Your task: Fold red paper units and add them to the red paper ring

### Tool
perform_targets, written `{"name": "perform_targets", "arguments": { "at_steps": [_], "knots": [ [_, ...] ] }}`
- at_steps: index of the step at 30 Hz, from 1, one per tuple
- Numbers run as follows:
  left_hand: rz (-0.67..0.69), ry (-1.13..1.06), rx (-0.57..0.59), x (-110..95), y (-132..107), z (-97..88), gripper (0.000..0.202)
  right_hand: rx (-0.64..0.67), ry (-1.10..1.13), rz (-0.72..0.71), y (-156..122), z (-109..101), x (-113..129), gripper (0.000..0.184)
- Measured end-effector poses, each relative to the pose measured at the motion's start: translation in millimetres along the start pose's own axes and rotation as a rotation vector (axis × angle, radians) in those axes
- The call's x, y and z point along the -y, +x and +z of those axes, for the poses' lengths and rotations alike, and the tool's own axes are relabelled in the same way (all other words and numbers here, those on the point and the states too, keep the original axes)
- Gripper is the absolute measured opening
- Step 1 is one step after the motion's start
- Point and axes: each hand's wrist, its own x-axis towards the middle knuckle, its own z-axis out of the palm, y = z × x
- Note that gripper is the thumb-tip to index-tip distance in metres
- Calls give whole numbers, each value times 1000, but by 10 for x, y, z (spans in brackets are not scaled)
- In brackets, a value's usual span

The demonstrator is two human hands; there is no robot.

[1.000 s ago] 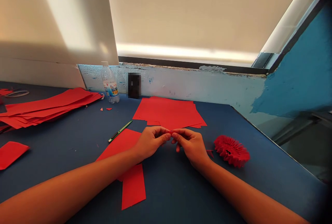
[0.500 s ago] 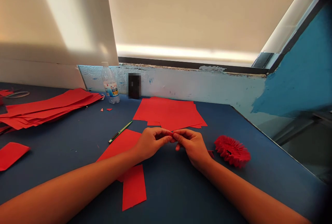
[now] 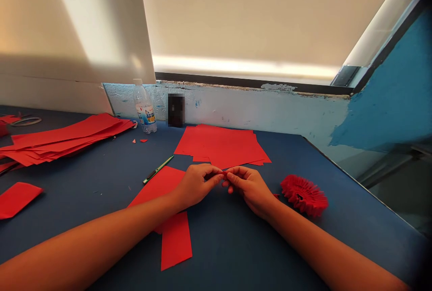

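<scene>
the hands have shifted only slightly: left hand [image 3: 195, 186] and right hand [image 3: 250, 190] still pinch a small red paper scrap [image 3: 223, 174] between their fingertips, above the blue table [image 3: 236, 246], with a pleated red paper fan [image 3: 303, 195] to the right and red paper sheets [image 3: 219, 146] beyond.

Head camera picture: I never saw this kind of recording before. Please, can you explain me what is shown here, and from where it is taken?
This picture comes from a camera worn on a person's head, looking forward and down, so both arms enter from below. There is no machine, only bare hands. The left hand and the right hand together pinch a small piece of red paper with their fingertips. On the blue table lie a pile of red paper, a green craft knife and a red pleated paper piece. A plastic bottle stands at the back.
</scene>
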Motion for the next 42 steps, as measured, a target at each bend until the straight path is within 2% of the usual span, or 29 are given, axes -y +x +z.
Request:
{"name": "perform_targets", "arguments": {
  "at_steps": [6, 12, 18, 22, 27, 36, 42],
  "knots": [
    [15, 33, -13, 1, -12, 3, 20, -28, 119, 21, 2, -10, 10, 26],
    [24, -12, -26, 1, -5, -17, 21, 17, 126, 12, 3, -24, 13, 23],
    [30, 29, -28, -6, -3, -48, 24, 1, 57, -12, -10, -6, -3, 26],
    [39, 6, 23, 3, -3, -49, 27, -10, -50, -61, -13, -9, -40, 25],
    [43, -32, 50, 22, 3, -44, 27, -29, -108, -41, -29, 8, -17, 25],
    [-12, -76, 32, 22, -5, -39, 26, -33, -175, 11, -38, 73, 15, 37],
    [-68, -58, 55, 43, -1, -32, 29, -14, -342, -39, -64, 87, -56, 36]
  ]
}}
